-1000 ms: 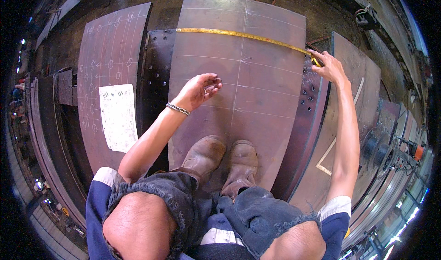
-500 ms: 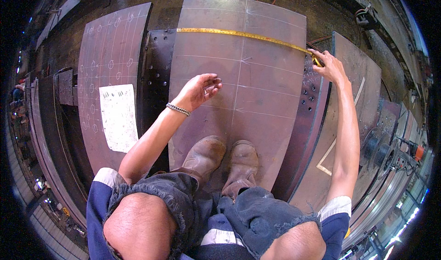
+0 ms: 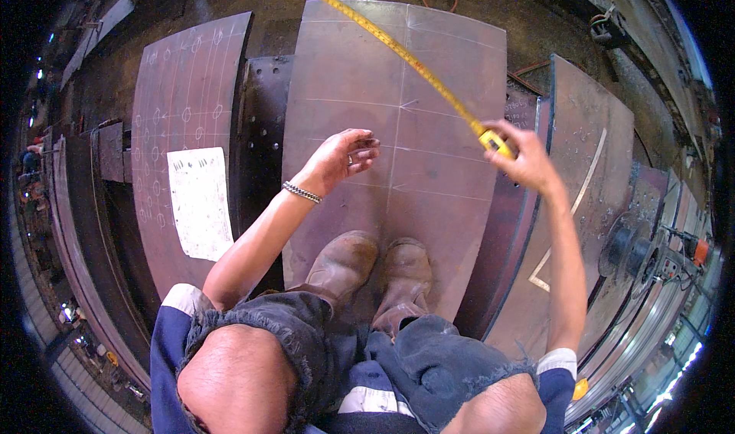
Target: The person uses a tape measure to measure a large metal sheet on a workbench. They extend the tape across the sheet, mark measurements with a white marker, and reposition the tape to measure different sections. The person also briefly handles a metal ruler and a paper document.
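Fingers: right hand (image 3: 528, 162) closed around yellow tape measure case (image 3: 496, 142); left hand (image 3: 342, 157) loosely curled, held nothing.
Tape blade (image 3: 383, 39): long axis ran up-left from case across steel plate (image 3: 429, 204), away from right fingers.
Nearer hand: right.
Label: white rectangular paper sheet (image 3: 199, 202) lay on left plate (image 3: 176, 97).

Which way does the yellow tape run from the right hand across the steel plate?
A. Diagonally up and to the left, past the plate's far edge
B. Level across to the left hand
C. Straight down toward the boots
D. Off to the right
A: from the tape measure in the right hand, the blade slants up-left over the steel plate.
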`<state>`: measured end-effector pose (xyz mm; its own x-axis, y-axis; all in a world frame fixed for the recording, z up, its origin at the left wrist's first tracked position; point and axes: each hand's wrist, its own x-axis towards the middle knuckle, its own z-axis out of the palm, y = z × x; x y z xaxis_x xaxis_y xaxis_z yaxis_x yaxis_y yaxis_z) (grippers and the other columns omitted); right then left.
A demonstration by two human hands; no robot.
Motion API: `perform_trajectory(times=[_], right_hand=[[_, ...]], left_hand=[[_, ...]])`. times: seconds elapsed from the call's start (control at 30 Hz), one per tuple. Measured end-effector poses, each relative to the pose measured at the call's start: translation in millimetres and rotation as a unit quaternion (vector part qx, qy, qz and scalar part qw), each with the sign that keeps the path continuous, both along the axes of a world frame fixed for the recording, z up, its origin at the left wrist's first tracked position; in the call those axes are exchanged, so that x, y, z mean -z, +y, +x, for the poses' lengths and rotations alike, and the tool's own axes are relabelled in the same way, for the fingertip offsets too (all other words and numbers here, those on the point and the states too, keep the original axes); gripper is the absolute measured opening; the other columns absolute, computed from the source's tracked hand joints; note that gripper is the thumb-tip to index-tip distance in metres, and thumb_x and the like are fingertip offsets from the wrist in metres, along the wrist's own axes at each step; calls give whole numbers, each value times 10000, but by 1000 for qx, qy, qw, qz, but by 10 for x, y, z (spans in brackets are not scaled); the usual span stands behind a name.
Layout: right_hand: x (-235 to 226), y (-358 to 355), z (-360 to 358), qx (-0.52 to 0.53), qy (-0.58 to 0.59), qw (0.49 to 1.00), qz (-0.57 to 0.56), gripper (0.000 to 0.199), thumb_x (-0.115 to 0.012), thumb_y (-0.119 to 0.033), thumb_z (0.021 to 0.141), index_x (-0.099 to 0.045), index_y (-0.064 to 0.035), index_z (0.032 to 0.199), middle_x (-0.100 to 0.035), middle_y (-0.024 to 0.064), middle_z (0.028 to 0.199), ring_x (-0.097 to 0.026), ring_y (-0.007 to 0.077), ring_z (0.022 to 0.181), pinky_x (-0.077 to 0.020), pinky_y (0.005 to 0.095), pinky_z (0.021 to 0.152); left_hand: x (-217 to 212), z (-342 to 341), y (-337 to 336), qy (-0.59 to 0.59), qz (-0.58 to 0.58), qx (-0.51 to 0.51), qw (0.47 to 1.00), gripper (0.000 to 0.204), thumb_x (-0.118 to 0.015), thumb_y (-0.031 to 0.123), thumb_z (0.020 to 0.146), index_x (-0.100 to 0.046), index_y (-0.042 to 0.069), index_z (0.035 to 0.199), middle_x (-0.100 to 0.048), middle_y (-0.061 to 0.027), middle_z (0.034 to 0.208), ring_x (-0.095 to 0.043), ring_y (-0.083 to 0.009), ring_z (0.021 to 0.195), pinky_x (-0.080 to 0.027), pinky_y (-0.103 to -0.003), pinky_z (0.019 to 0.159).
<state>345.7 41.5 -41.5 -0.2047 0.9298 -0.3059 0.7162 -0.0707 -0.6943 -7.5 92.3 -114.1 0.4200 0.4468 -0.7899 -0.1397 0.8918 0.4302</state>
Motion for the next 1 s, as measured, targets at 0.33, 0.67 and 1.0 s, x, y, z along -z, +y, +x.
perform_trajectory(times=[0.33,0.67,1.0], right_hand=[[237,-843,-1427,246,326,906,-111,447,-715,-270,893,-483,-85,1227,-679,78,852,-610,90,696,-491,264,569],[-19,-1044,-1825,250,257,929,-92,644,-759,-450,821,-411,-61,1198,-717,168,886,-716,235,779,-549,353,674],[-100,-1101,-1907,147,290,946,-4,293,-652,-317,909,-595,-49,1012,-698,166,828,-705,319,785,-528,398,681]], left_hand=[[-308,184,-558,-85,307,354,879,976,-852,304,746,-226,58,1452,-424,-158,1403,-439,-253,1307,-443,-415,1031],[-520,55,-973,43,365,339,866,838,-748,126,770,-227,105,1425,-565,-149,1243,-556,-256,1186,-477,-400,972],[-1571,-749,-643,211,282,84,932,458,-633,192,916,-428,117,1319,-653,-100,1099,-674,-191,931,-530,-292,710]])
